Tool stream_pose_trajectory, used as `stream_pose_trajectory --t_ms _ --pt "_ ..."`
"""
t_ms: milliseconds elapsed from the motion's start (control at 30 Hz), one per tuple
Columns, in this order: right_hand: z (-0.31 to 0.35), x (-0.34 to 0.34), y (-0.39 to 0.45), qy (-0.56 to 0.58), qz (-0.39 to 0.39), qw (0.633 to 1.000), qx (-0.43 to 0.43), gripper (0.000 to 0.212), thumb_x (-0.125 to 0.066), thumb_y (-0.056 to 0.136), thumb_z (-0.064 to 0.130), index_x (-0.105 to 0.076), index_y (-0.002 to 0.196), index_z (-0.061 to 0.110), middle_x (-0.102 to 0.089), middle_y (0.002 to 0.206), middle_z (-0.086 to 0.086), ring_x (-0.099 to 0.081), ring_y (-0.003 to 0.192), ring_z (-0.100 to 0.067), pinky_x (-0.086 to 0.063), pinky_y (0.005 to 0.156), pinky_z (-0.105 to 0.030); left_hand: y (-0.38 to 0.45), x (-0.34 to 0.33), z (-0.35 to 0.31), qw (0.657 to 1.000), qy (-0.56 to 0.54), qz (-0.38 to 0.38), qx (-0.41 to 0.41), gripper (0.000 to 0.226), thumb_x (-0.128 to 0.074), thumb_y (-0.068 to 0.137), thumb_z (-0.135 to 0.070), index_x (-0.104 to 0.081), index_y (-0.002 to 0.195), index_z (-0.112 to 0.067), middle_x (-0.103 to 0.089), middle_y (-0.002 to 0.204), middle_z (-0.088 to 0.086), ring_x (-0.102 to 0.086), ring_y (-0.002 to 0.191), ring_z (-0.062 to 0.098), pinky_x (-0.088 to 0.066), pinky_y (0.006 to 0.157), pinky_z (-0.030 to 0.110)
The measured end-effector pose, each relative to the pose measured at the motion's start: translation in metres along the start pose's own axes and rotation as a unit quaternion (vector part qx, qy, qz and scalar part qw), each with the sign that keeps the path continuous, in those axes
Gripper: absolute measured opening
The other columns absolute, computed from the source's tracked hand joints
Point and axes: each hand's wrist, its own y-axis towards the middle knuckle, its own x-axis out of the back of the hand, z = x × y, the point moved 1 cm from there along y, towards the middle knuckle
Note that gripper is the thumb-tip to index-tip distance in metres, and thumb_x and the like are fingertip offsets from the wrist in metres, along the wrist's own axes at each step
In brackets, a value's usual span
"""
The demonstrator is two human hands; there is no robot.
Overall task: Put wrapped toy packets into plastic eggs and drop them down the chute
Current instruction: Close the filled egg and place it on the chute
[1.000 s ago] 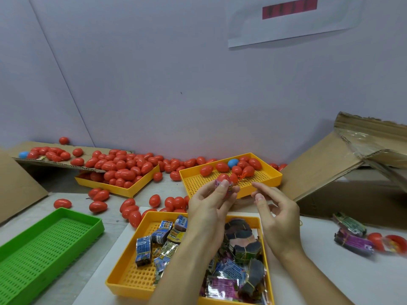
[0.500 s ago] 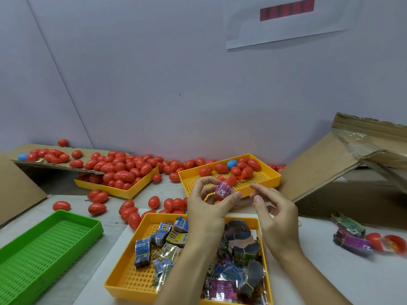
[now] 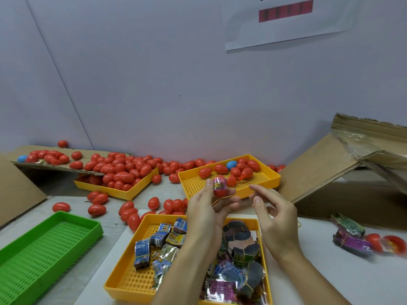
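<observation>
My left hand (image 3: 207, 214) holds a red plastic egg half (image 3: 220, 190) upright between thumb and fingers, with a pink wrapped toy packet (image 3: 219, 182) sticking out of its top. My right hand (image 3: 273, 219) hovers just to the right of it, fingers loosely curled and holding nothing. Below both hands a yellow tray (image 3: 123, 280) holds several wrapped toy packets (image 3: 163, 238). Behind the hands a second yellow tray (image 3: 264, 183) holds red eggs (image 3: 220, 168) and one blue egg (image 3: 231, 165).
A third yellow tray (image 3: 123, 193) at the back left overflows with red eggs, and more lie loose on the table. A green tray (image 3: 44, 245) stands at the left. A cardboard flap (image 3: 319, 172) slopes at the right. Two packets (image 3: 350, 238) and an open egg (image 3: 389, 244) lie at far right.
My left hand turned the packet and it now sits in the red egg half, held a little farther right. My right hand opened slightly and stayed beside it.
</observation>
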Motion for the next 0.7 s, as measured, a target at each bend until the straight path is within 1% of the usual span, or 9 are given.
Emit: stream_pose_trajectory --t_ms 133,300,400,500,567,633,667,700 --pt "0.0007 0.0002 -0.0003 0.001 0.001 1.0 -0.001 0.025 -0.053 0.087 0.025 -0.068 0.107 0.029 -0.071 0.096 0.009 -0.064 0.091 -0.004 -0.049 0.066 -0.012 -0.0017 -0.0001 -0.0015 1.0 -0.023 0.004 0.014 0.037 -0.047 0.104 -0.026 -0.064 0.093 0.004 -0.072 0.077 0.019 -0.069 0.059 0.023 -0.056 0.053 0.027" --pt "0.0016 0.0005 -0.0004 -0.002 0.003 1.0 -0.005 0.026 -0.053 0.087 0.026 -0.068 0.107 0.03 -0.071 0.096 0.008 -0.064 0.091 -0.006 -0.049 0.07 -0.014 -0.003 -0.001 -0.0021 0.999 -0.028 0.004 0.027 0.035 -0.045 0.105 -0.025 -0.063 0.096 0.004 -0.072 0.077 0.019 -0.068 0.059 0.022 -0.056 0.053 0.027" --pt "0.0027 0.0005 -0.0005 -0.001 0.004 1.0 -0.009 0.025 -0.053 0.086 0.026 -0.067 0.106 0.033 -0.071 0.096 0.01 -0.064 0.091 -0.004 -0.049 0.069 -0.014 -0.003 -0.001 -0.0018 0.999 -0.035 0.007 0.033 0.033 -0.047 0.104 -0.024 -0.063 0.097 0.004 -0.072 0.079 0.019 -0.069 0.061 0.023 -0.056 0.054 0.027" --pt "0.0041 0.0004 -0.0011 0.002 0.005 1.0 -0.012 0.026 -0.053 0.086 0.026 -0.067 0.108 0.032 -0.071 0.098 0.01 -0.064 0.092 -0.004 -0.05 0.068 -0.014 -0.0018 0.0007 -0.0013 0.998 -0.044 0.022 0.041 0.027 -0.055 0.1 -0.018 -0.065 0.101 0.006 -0.072 0.087 0.02 -0.073 0.075 0.027 -0.059 0.061 0.027" --pt "0.0048 0.0002 -0.0014 0.007 0.003 1.0 -0.017 0.026 -0.053 0.086 0.026 -0.067 0.108 0.033 -0.071 0.099 0.01 -0.064 0.092 -0.004 -0.052 0.069 -0.015 -0.0008 0.0022 -0.0012 0.997 -0.053 0.032 0.042 0.023 -0.062 0.094 -0.012 -0.063 0.106 0.007 -0.072 0.09 0.019 -0.074 0.082 0.028 -0.06 0.065 0.026" --pt "0.0044 0.0002 -0.0009 0.01 0.001 1.0 -0.019 0.024 -0.055 0.089 0.023 -0.066 0.107 0.034 -0.071 0.099 0.01 -0.064 0.091 -0.005 -0.053 0.069 -0.018 -0.0009 0.0029 -0.0007 0.996 -0.065 0.033 0.043 0.024 -0.068 0.088 -0.006 -0.059 0.109 0.003 -0.072 0.085 0.016 -0.074 0.081 0.026 -0.06 0.065 0.026" --pt "0.0038 0.0005 -0.0008 0.009 0.002 1.0 -0.019 0.024 -0.057 0.093 0.018 -0.066 0.107 0.035 -0.071 0.099 0.01 -0.064 0.091 -0.005 -0.053 0.069 -0.02 -0.001 0.0032 -0.0002 0.997 -0.064 0.033 0.04 0.026 -0.07 0.085 -0.005 -0.057 0.108 0.0 -0.073 0.083 0.014 -0.074 0.079 0.025 -0.059 0.064 0.025" --pt "0.0027 0.0006 -0.0007 0.007 0.004 1.0 -0.02 0.028 -0.059 0.095 0.012 -0.066 0.107 0.036 -0.071 0.099 0.009 -0.065 0.091 -0.006 -0.054 0.07 -0.023 -0.0011 0.0034 0.0001 0.997 -0.059 0.034 0.035 0.029 -0.073 0.082 -0.005 -0.056 0.106 -0.003 -0.073 0.081 0.013 -0.073 0.076 0.023 -0.059 0.064 0.024"
